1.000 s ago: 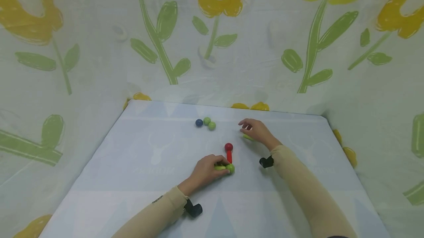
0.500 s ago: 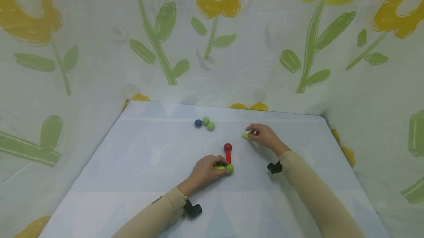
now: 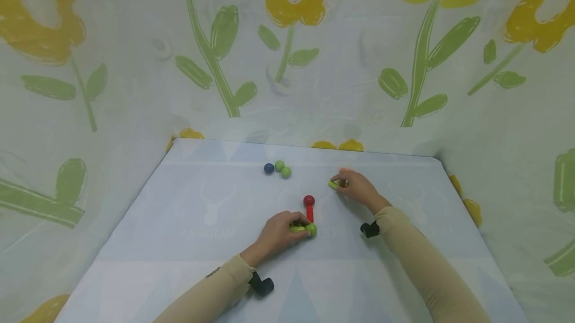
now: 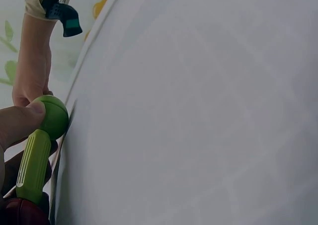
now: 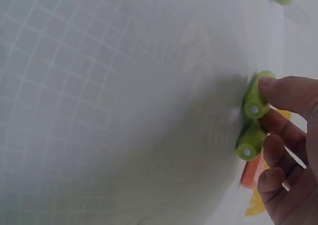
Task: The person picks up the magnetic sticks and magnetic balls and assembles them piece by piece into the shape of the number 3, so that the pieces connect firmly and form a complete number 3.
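My left hand [image 3: 279, 230] holds a green rod [image 4: 34, 160] with a green ball [image 4: 54, 118] at one end, the thumb on the ball. At the rod's other end a dark red ball [image 4: 22, 212] shows in the left wrist view. From the green ball, a red rod [image 3: 310, 213] tipped with a red ball [image 3: 309, 200] points away across the table. Farther right, my right hand [image 3: 359, 188] pinches a light green rod [image 5: 256, 98] between thumb and finger. A second green rod [image 5: 252, 143] lies close beside it, with an orange-red rod [image 5: 250, 170] just beyond.
Toward the back of the white table [image 3: 215, 243] sit a blue ball [image 3: 268, 168], a green ball [image 3: 280, 165] and another green ball [image 3: 286, 172], grouped together. Flower-printed cloth [image 3: 341, 88] rises behind the table's far edge and along both sides.
My right hand has shifted right and closed its thumb and finger on a green rod. The left hand stays where it was, with the green rod and ball.
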### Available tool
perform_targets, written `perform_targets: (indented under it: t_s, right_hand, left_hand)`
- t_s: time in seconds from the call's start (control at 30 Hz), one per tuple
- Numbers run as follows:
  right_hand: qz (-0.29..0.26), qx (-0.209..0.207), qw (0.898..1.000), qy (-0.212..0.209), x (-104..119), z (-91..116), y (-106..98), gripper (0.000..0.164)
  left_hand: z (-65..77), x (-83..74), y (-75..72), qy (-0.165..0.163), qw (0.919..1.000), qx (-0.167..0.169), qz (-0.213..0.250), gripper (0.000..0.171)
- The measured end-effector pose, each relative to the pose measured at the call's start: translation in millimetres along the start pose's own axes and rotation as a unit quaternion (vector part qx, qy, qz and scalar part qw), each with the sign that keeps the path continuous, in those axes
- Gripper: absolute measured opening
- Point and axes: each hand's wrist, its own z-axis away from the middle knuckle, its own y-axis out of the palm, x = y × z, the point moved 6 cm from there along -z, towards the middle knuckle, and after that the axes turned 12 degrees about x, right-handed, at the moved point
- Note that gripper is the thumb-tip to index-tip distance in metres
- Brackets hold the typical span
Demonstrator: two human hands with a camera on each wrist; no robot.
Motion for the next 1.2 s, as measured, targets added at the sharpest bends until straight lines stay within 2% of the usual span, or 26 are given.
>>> perform_targets:
  t_s: [0.2,0.73,1.07,1.2]
  right_hand:
    - [0.034,0.021,0.999,0.013,3.2,-0.1,2.1,0.036]
    - [0.026,0.049,0.998,0.029,15.2,0.0,6.5,0.039]
    - [-0.029,0.066,0.997,0.041,18.2,0.8,12.9,0.038]
    - [-0.05,0.062,0.997,0.024,19.8,1.9,12.5,0.039]
  left_hand:
    - [0.4,-0.7,-0.7,0.002,1.0,-0.001,0.0,0.019]
    - [0.0,-2.5,-0.6,0.01,0.9999,-0.009,-0.007,0.019]
    - [1.2,-3.1,-0.2,0.005,1.0,-0.005,-0.002,0.019]
    - [0.9,-3.6,-0.9,0.005,1.0,-0.004,0.0,0.019]
